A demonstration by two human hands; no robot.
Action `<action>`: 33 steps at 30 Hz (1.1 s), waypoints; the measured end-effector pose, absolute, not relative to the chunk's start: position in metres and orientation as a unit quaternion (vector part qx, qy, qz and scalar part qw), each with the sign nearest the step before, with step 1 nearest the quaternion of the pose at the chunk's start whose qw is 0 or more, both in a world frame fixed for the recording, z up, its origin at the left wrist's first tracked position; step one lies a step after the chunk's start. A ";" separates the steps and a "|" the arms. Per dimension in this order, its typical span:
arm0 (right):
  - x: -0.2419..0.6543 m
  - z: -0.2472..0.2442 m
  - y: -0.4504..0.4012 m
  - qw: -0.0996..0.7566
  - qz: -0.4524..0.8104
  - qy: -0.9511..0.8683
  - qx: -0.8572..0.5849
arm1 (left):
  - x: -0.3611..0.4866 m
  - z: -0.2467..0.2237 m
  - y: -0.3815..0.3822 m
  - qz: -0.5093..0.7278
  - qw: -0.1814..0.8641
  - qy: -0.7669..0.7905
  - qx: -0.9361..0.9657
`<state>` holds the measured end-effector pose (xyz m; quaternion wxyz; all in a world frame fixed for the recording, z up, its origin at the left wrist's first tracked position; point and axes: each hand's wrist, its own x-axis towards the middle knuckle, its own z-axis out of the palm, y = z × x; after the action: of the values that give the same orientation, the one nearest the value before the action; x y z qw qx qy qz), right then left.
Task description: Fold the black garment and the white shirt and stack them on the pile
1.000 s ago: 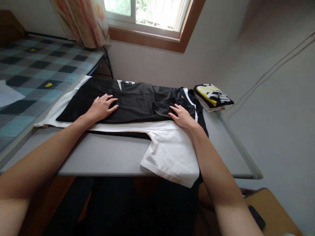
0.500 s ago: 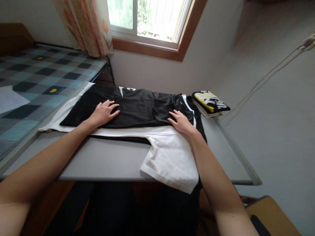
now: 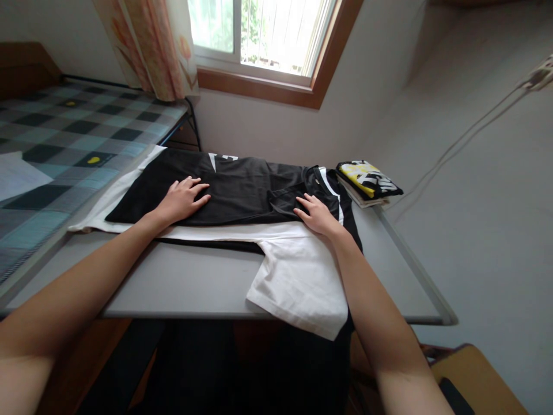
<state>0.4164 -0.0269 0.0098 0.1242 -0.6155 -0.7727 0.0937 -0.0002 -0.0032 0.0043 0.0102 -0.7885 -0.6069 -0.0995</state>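
A black shirt point(image 3: 242, 187) with white lettering and a white collar stripe lies folded lengthwise on the table point(image 3: 194, 282). Beneath it is a white T-shirt point(image 3: 302, 276), whose sleeve hangs over the table's near edge. More black cloth shows under the white one. My left hand point(image 3: 184, 199) rests flat on the black shirt toward its hem, fingers spread. Near the collar, my right hand point(image 3: 317, 213) lies with fingers apart on the shirt's folded-in part. Both hands are open and grip nothing.
Folded clothes point(image 3: 367, 181) are stacked at the table's far right corner. On the left stands a bed point(image 3: 86, 127) with a checked cover and a white paper point(image 3: 21, 176). A curtained window point(image 3: 268, 34) is behind. A wooden chair point(image 3: 479, 380) sits at the lower right.
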 end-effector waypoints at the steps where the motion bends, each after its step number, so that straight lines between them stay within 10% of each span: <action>1: 0.416 0.010 -0.027 0.124 0.094 -0.772 -0.616 | 0.000 0.004 -0.003 -0.100 0.011 -0.607 -0.789; 33: 0.420 0.007 -0.024 0.132 0.115 -0.776 -0.606 | -0.006 0.001 -0.001 -0.115 -0.003 -0.599 -0.793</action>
<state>0.4199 -0.0236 0.0070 0.1317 -0.6058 -0.7761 0.1150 -0.0056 -0.0006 0.0013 -0.0032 -0.7926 -0.5988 -0.1152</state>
